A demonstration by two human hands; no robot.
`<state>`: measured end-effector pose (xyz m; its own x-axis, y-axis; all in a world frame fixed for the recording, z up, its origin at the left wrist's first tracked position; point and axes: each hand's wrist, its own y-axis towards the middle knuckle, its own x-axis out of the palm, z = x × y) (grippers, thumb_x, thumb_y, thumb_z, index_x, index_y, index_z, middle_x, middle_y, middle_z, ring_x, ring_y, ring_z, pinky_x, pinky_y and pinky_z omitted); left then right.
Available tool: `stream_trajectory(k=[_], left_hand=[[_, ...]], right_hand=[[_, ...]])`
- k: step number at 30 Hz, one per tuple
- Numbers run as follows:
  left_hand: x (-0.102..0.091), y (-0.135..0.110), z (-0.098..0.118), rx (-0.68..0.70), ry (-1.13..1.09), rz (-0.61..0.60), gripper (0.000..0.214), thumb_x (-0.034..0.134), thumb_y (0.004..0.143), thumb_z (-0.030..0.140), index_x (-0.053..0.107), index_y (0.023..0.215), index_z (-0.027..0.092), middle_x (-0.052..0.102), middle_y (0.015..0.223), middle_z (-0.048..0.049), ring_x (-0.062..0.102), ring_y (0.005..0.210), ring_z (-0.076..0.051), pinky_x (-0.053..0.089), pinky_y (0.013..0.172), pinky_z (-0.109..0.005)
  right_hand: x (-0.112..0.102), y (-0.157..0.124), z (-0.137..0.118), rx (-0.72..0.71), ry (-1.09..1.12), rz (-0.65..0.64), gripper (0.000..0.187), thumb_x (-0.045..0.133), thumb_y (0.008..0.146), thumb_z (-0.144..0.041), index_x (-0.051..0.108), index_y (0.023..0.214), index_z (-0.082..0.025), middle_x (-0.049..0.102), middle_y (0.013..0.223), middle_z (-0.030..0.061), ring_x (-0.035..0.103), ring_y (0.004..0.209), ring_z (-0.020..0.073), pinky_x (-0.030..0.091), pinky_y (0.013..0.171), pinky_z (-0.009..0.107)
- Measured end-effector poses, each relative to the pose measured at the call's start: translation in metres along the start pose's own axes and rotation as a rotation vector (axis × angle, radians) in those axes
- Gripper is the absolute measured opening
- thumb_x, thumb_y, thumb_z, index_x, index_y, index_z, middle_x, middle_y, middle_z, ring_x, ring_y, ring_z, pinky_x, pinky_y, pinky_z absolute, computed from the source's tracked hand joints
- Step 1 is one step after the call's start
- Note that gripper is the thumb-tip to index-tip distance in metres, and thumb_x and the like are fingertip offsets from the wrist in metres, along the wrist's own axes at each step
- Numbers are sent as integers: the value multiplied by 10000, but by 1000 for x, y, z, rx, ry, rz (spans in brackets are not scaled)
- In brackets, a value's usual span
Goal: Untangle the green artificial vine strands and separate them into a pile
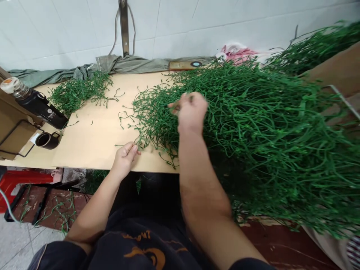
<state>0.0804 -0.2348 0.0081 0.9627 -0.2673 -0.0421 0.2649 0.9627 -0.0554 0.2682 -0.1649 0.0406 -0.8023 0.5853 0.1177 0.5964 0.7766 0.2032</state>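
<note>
A large heap of flowering chives, long green stems with small buds, spreads over the right of the board and hangs past its front edge. My left hand is near the front edge, thumb and forefinger pinched on a thin chive stem beside the heap's bud ends. Over the left part of the heap is my right hand, slightly blurred, its fingers curled together; what lies in them is hidden. A smaller pile of chives rests at the back left, apart from both hands.
A black thermos leans at the left beside a dark cup and a cardboard box. Grey-green cloth runs along the tiled wall, with a yellowish bar-shaped object and pink-white cloth. Below left is a red stool.
</note>
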Motion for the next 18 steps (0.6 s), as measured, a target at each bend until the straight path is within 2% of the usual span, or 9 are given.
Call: stream_trajectory(k=[1,2,5,6,8,10,12,15,18], left_hand=[[-3,-3,-2,-19,11,35,465,560,702,604,513,621,148,272,424,83,205,409,-42,149,427,-222],[-5,-4,-3,-33,19,71,468,560,698,608,518,626,147,271,424,84,203,408,-43,147,425,-221],[-11,-3,2,-4,25,129,456,562,706,597,543,661,143,272,435,83,205,415,-44,150,426,-218],[-12,-1,6,26,25,130,445,564,713,584,551,671,141,277,444,81,209,421,-44,155,430,-217],[-13,4,13,85,26,130,419,570,727,556,559,675,141,280,459,77,213,432,-42,165,438,-216],[-14,8,19,108,27,142,401,570,738,536,558,666,142,276,462,76,210,435,-42,167,440,-216],[-15,11,20,98,20,154,397,568,741,531,552,655,143,263,452,79,203,430,-42,162,437,-217],[-13,14,18,82,5,153,400,571,734,536,551,653,144,257,445,80,207,425,-44,157,432,-217],[-9,17,18,105,0,139,400,582,727,539,554,659,146,285,458,74,231,431,-46,174,434,-218]], right_hand=[[-2,6,-7,48,63,115,230,357,912,-226,343,683,-215,473,512,-65,519,488,74,373,468,198],[-4,11,-15,45,107,154,225,349,914,-213,333,690,-223,473,514,-69,510,475,69,368,454,193],[-5,16,-32,-104,78,56,166,394,889,-200,372,725,-216,551,649,-32,490,486,52,393,468,203],[-5,17,-34,-162,-10,23,127,419,868,-184,403,743,-201,576,721,-5,503,525,54,418,500,215],[-8,18,-32,-233,-286,46,41,475,805,-119,480,814,-158,591,890,56,539,640,73,467,610,262],[-14,16,-28,-282,-563,98,207,511,737,-53,540,926,-134,568,1039,108,561,808,129,473,760,335],[-20,7,-26,-360,-705,106,253,519,729,-61,572,960,-150,566,1069,117,546,940,191,435,863,392],[-16,-20,-28,-533,-688,-66,135,475,820,-202,596,878,-185,611,954,93,528,994,218,396,920,408],[0,-48,-32,-570,-546,-448,197,438,858,-294,591,891,-175,624,936,82,544,966,190,408,889,357]])
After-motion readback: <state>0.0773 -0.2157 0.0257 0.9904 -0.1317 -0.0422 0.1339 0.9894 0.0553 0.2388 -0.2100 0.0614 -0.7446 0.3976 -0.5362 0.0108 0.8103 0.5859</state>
